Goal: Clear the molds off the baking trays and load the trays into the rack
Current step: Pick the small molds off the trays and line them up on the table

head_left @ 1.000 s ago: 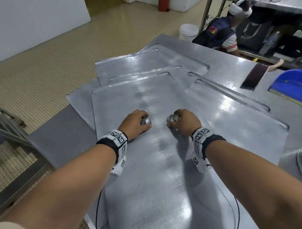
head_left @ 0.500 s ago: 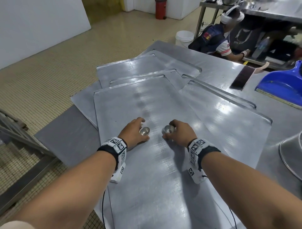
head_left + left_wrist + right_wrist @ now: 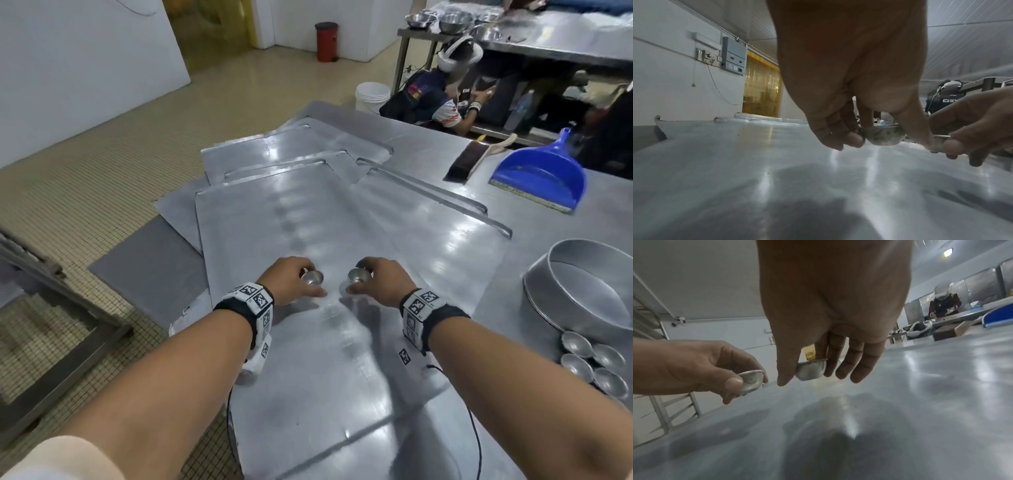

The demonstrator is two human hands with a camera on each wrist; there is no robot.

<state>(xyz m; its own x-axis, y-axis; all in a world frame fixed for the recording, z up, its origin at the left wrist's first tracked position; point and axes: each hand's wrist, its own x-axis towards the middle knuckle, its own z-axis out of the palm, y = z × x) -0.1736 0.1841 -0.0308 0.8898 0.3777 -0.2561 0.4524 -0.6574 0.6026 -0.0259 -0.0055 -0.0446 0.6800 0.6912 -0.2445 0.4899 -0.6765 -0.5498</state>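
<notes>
Each of my hands holds one small round metal mold just above the top baking tray. My left hand pinches the left mold between thumb and fingers; in the left wrist view that mold hangs clear of the tray. My right hand pinches the right mold the same way, and the right wrist view shows this mold lifted off the tray surface. The two molds are a short gap apart. Several more flat trays lie overlapped beneath and behind.
At the right stand a large round metal pan and several small molds beside it. A blue dustpan and a brush lie at the back right. A metal rack frame stands at the left. A person crouches beyond the table.
Both hands have drawn back toward me along the tray with a mold in each. The view has tilted up, bringing the round pan and loose molds into sight.
</notes>
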